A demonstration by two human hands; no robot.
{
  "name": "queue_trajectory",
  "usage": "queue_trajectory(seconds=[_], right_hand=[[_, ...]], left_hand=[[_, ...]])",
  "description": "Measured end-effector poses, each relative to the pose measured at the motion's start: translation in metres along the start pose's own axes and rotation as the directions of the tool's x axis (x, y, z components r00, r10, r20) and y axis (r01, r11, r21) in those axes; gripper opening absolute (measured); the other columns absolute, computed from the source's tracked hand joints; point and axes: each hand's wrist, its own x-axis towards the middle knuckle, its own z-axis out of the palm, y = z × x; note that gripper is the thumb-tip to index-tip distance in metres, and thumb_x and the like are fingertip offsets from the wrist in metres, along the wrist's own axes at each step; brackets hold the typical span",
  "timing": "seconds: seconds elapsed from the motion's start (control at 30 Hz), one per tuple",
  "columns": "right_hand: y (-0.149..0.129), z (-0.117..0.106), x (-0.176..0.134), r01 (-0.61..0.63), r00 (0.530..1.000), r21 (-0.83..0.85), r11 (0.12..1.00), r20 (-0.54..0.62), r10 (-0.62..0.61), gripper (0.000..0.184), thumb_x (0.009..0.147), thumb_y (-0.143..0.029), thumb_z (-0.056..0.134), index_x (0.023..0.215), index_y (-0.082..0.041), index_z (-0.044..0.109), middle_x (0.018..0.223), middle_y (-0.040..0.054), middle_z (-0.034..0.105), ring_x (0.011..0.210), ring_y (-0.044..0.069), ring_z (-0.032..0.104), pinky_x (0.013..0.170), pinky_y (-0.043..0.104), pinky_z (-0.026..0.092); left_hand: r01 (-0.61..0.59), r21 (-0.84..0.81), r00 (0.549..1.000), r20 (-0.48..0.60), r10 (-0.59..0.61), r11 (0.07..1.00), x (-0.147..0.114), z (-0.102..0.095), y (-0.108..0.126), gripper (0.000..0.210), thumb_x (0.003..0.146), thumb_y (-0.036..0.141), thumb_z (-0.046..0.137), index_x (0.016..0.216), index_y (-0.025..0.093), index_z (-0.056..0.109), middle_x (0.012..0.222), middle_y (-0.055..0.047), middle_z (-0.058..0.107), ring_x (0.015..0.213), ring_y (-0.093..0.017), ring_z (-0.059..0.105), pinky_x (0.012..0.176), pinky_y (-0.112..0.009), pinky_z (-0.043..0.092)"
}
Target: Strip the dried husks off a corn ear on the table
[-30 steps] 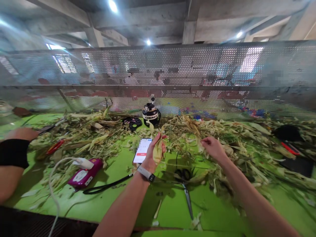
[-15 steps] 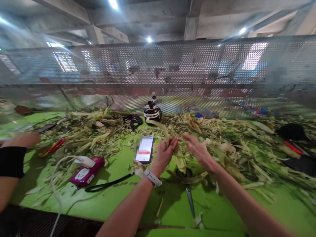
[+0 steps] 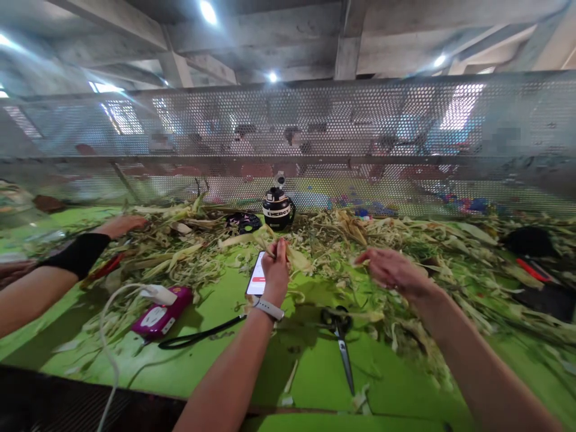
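My left hand, with a pale watch band on its wrist, is closed around a corn husk near the middle of the table. Pale ends of the husk stick out on both sides of the fist. To the right, my right hand hovers above loose husk shreds with its fingers drawn together; whatever may be between the fingertips is too small to name. Black-handled scissors lie below and between my hands, with a husk strip beside the handles. Partly behind my left hand lies a lit phone.
A purple power bank with a white cable lies left, near a black strap. A black bottle stands before the perforated metal screen. Another person's arm reaches in from the left. Husks cover much of the green table.
My left hand has moved left with the husk, over the phone. My right hand has shifted right and its spread fingers have drawn together. The other person's arm has reached farther in.
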Motion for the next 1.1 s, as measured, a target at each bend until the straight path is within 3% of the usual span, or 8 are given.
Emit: queue_trajectory(seconds=[0.07,0.13,0.2,0.27,0.4,0.53,0.73,1.1], right_hand=[[0.008,-0.019,0.001,-0.125,0.958,-0.232,0.965,-0.281,0.056,0.051,0.086,-0.053,0.033,0.098,-0.013,0.061,0.05,-0.0014,0.043,0.046,0.014,0.044,0.052,0.028,0.04],[0.012,-0.029,0.001,-0.328,0.876,-0.545,0.771,-0.482,0.032,0.048,0.078,-0.051,0.047,0.099,-0.011,0.061,0.073,0.0113,0.06,0.072,0.025,0.058,0.067,0.036,0.044],[0.009,-0.025,0.0,-0.408,0.82,-0.709,0.575,-0.561,-0.111,0.057,0.068,-0.05,0.058,0.107,-0.009,0.058,0.106,0.0207,0.059,0.102,0.036,0.052,0.081,0.044,0.04],[0.0,-0.009,-0.002,-0.331,0.817,-0.751,0.571,-0.53,-0.225,0.059,0.069,-0.054,0.056,0.111,-0.011,0.056,0.117,0.0194,0.055,0.109,0.034,0.048,0.085,0.042,0.039],[-0.014,0.041,0.0,0.011,0.975,-0.515,0.857,-0.185,-0.123,0.042,0.083,-0.054,0.038,0.072,-0.017,0.056,0.065,0.0023,0.057,0.059,0.014,0.05,0.054,0.025,0.036],[-0.001,0.07,0.01,0.099,0.994,-0.201,0.975,-0.016,-0.104,0.037,0.075,-0.051,0.052,0.06,-0.018,0.043,0.054,-0.0057,0.038,0.051,0.008,0.034,0.048,0.021,0.028],[0.01,0.063,0.015,0.126,0.991,0.055,0.991,0.029,-0.128,0.032,0.075,-0.047,0.057,0.068,-0.016,0.05,0.06,-0.0044,0.042,0.057,0.008,0.036,0.053,0.022,0.031],[0.003,0.07,0.012,0.017,0.994,0.413,0.911,-0.106,0.03,0.04,0.065,-0.052,0.068,0.07,-0.016,0.052,0.056,-0.0066,0.043,0.049,0.005,0.033,0.047,0.02,0.025]], left_hand=[[-0.025,0.009,0.999,0.035,0.025,1.0,-0.003,0.001,-0.001,0.031,0.075,0.045,0.058,0.065,0.017,0.052,0.052,0.005,0.041,0.046,-0.006,0.032,0.045,-0.021,0.026],[-0.054,0.036,0.993,0.111,0.05,0.998,-0.009,0.004,-0.003,0.029,0.074,0.044,0.06,0.068,0.017,0.053,0.053,0.005,0.042,0.047,-0.006,0.034,0.045,-0.02,0.026],[-0.037,0.057,0.98,0.198,0.025,0.998,-0.018,0.01,-0.003,0.029,0.072,0.044,0.062,0.075,0.017,0.053,0.051,0.007,0.04,0.046,-0.006,0.033,0.044,-0.02,0.025],[-0.001,0.074,0.964,0.266,-0.019,0.997,-0.027,0.016,-0.003,0.03,0.07,0.045,0.064,0.076,0.018,0.05,0.049,0.009,0.038,0.044,-0.006,0.032,0.044,-0.02,0.024],[0.02,0.1,0.937,0.346,-0.054,0.995,-0.042,0.024,-0.001,0.033,0.069,0.046,0.065,0.072,0.017,0.048,0.051,0.007,0.042,0.046,-0.006,0.035,0.046,-0.019,0.028],[0.038,0.107,0.903,0.423,-0.08,0.993,-0.046,0.024,0.002,0.034,0.069,0.047,0.064,0.069,0.017,0.049,0.053,0.006,0.042,0.049,-0.007,0.035,0.046,-0.02,0.027],[0.175,0.228,0.689,0.666,-0.285,0.958,-0.047,0.019,0.007,0.045,0.07,0.054,0.06,0.053,0.017,0.043,0.046,0.007,0.031,0.045,-0.006,0.026,0.044,-0.023,0.019],[0.393,0.022,0.669,0.679,-0.302,0.919,-0.041,0.017,-0.004,0.036,0.066,0.045,0.07,0.064,0.015,0.049,0.05,0.008,0.037,0.045,-0.003,0.029,0.044,-0.018,0.02]])
